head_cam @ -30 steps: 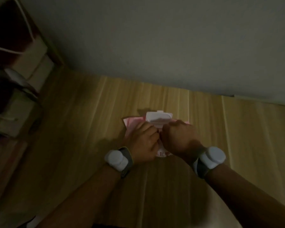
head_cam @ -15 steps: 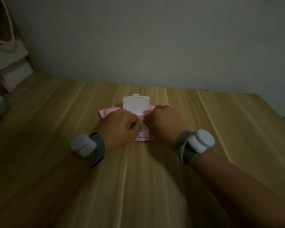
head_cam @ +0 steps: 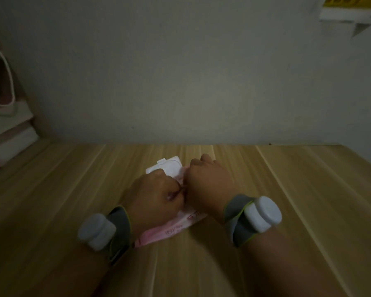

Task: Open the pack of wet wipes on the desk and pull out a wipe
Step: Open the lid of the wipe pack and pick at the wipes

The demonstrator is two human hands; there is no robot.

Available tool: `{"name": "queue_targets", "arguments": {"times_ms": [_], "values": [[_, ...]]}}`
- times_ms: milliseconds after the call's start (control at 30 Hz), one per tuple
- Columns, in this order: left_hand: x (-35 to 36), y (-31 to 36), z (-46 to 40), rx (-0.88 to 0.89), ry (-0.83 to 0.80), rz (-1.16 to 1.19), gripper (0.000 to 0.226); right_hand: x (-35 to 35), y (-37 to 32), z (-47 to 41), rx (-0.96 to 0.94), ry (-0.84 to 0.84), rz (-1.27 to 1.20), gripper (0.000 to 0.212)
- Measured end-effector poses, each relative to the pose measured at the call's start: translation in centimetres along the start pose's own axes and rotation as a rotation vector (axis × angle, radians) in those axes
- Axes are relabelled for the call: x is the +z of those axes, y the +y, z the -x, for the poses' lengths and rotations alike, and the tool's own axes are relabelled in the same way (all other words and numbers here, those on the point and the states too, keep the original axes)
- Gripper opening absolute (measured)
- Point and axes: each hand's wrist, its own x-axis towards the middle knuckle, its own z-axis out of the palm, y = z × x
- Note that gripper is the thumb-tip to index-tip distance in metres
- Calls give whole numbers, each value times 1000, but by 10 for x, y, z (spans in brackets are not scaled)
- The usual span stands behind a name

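A pink pack of wet wipes (head_cam: 176,229) lies on the wooden desk (head_cam: 287,211). Its white plastic lid (head_cam: 169,168) is flipped up at the far end. My left hand (head_cam: 154,198) rests on the pack with fingers curled, pressing it down. My right hand (head_cam: 208,185) is closed over the opening just right of the lid, knuckles touching the left hand. Both hands hide the opening, so no wipe shows. Each wrist wears a grey band with a white round device.
A plain wall stands right behind the desk. Stacked books or boxes (head_cam: 11,138) and a white cable (head_cam: 9,82) sit at the far left. A yellow and white shelf corner (head_cam: 351,9) hangs at the top right.
The view has tilted up and come closer. My hands stay together on the pack, and its near end now angles toward the left.
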Motion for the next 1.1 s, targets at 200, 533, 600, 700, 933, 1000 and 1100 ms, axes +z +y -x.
{"name": "queue_targets", "arguments": {"times_ms": [200,533,600,700,933,1000,1100], "values": [[-7,2,4,85,-36,-68,45,3,-2,2,103,-107,-77,27],[-9,3,7,88,-67,-52,48,7,-9,6,166,-22,-214,24],[-9,2,7,71,-67,-40,46,7,-9,6,180,-10,-233,23],[-9,-5,6,30,-77,51,39,7,-8,3,161,-13,-229,23],[0,-7,4,55,-124,103,34,12,-5,-2,167,7,-199,23],[0,-6,4,63,-136,83,39,14,-6,-1,177,1,-202,24],[2,-5,6,64,-153,58,42,16,-6,-1,161,-8,-185,26]]}}
